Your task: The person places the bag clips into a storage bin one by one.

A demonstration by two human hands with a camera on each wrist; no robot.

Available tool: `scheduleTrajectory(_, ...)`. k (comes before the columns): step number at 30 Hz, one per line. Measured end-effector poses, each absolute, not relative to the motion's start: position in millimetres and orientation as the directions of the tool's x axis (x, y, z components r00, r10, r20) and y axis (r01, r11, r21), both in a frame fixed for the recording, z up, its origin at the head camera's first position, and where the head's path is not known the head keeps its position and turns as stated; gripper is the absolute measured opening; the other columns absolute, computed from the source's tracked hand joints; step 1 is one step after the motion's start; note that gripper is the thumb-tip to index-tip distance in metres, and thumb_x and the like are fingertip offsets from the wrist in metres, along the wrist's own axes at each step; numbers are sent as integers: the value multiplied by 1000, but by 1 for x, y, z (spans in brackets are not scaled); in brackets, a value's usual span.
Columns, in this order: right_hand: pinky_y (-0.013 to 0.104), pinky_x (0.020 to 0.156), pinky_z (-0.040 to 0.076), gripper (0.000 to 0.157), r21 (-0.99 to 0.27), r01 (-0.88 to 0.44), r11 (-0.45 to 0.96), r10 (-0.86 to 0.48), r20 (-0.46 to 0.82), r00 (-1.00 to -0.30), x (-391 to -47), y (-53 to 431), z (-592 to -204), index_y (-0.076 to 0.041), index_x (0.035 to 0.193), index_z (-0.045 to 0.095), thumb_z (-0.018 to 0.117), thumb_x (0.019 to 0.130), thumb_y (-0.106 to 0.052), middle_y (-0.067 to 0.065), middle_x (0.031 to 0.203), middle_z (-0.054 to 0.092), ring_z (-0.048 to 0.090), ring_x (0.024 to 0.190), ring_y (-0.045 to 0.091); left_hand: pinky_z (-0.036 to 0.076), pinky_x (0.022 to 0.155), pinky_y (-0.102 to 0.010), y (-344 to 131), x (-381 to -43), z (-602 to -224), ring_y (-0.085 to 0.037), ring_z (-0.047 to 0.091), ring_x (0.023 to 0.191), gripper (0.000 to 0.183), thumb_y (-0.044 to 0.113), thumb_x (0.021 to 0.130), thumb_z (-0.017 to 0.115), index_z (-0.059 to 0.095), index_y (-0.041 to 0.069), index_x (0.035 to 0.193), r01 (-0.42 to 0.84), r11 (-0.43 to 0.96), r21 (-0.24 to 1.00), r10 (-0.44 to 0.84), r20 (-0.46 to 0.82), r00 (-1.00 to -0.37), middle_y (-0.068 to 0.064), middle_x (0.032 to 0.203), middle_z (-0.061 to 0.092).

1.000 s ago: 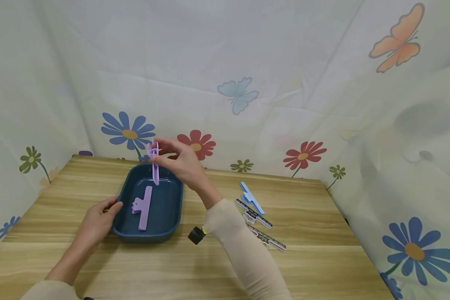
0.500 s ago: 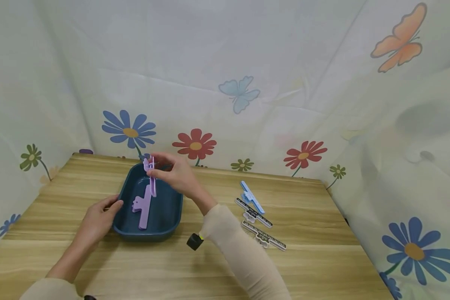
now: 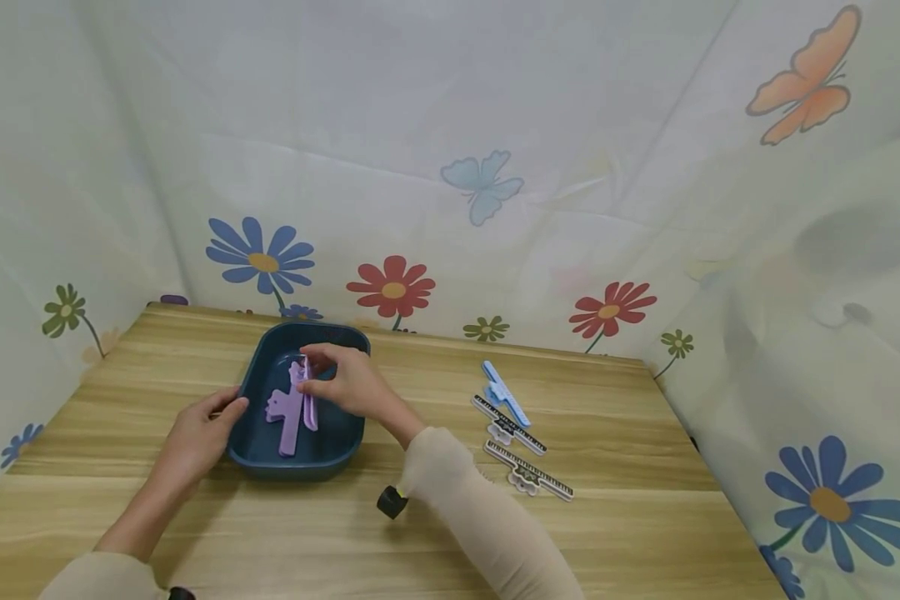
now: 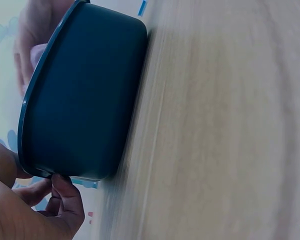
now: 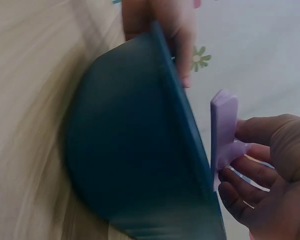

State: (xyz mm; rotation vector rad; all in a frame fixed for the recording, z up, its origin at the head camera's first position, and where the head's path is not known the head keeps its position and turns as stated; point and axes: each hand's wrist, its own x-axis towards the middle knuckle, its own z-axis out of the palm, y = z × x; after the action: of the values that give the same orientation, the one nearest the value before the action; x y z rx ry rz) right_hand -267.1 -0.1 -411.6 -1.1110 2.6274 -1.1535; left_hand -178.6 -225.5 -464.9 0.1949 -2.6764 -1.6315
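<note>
A dark blue plastic basin stands on the table, with my left hand gripping its left rim. The left wrist view shows the thumb on one side of the rim and fingers curled on the other. Inside the basin lies a flat purple clip. Over it, to the right, my right hand pinches a second purple clip between thumb and fingers, its long bar upright and reaching down into the basin. In the right wrist view this held clip shows beside the rim.
On the wooden table to the right lie a blue clip and two black-and-white clips, an upper one and a lower one. A flower-printed curtain hangs behind the table and along both sides.
My right hand has lowered the purple clip from above the basin's far rim down and toward me, into the basin beside the other clip. The left hand has stayed on the rim.
</note>
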Motion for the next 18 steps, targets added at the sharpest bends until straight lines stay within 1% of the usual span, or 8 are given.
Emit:
scheduleTrajectory(2, 19, 93, 51, 52, -608, -613, 505, -656, 192, -730, -267, -1, -414, -5, 141, 62, 79, 94, -18, 6, 121, 71, 65, 109, 15, 40, 105, -62, -225, -179, -465, -50, 48, 126, 64, 37, 112, 41, 36, -10, 154, -101, 453, 886, -108, -58, -992, -39, 147, 42)
scheduleTrajectory(4, 16, 92, 49, 52, -550, -634, 544, -669, 171, -723, -266, -2, -416, -6, 141, 62, 78, 94, -19, 5, 122, 70, 64, 108, 12, 40, 105, -61, -225, -178, -465, -49, 48, 126, 63, 37, 112, 41, 36, -11, 154, -99, 451, 887, -106, -57, -993, -39, 147, 43)
scheduleTrajectory(8, 12, 91, 46, 50, -461, -652, 602, -676, 141, -724, -265, -5, -418, -8, 140, 64, 79, 95, -22, 3, 121, 71, 62, 106, 9, 40, 104, -60, -225, -178, -465, -48, 48, 125, 63, 37, 112, 41, 36, -10, 154, -102, 442, 891, -105, -62, -993, -39, 147, 43)
scheduleTrajectory(13, 14, 92, 46, 51, -405, -649, 644, -664, 127, -737, -263, -6, -420, -10, 140, 65, 79, 94, -26, 0, 120, 71, 60, 105, 8, 40, 104, -60, -226, -178, -464, -48, 49, 126, 62, 36, 112, 42, 37, -10, 154, -98, 447, 889, -104, -57, -993, -39, 147, 43)
scheduleTrajectory(18, 16, 93, 47, 50, -383, -646, 660, -656, 125, -744, -263, -5, -421, -11, 139, 65, 79, 94, -28, 0, 127, 70, 62, 110, 12, 41, 103, -60, -226, -179, -464, -48, 49, 126, 62, 36, 112, 42, 37, -10, 154, -97, 447, 889, -104, -56, -993, -38, 147, 43)
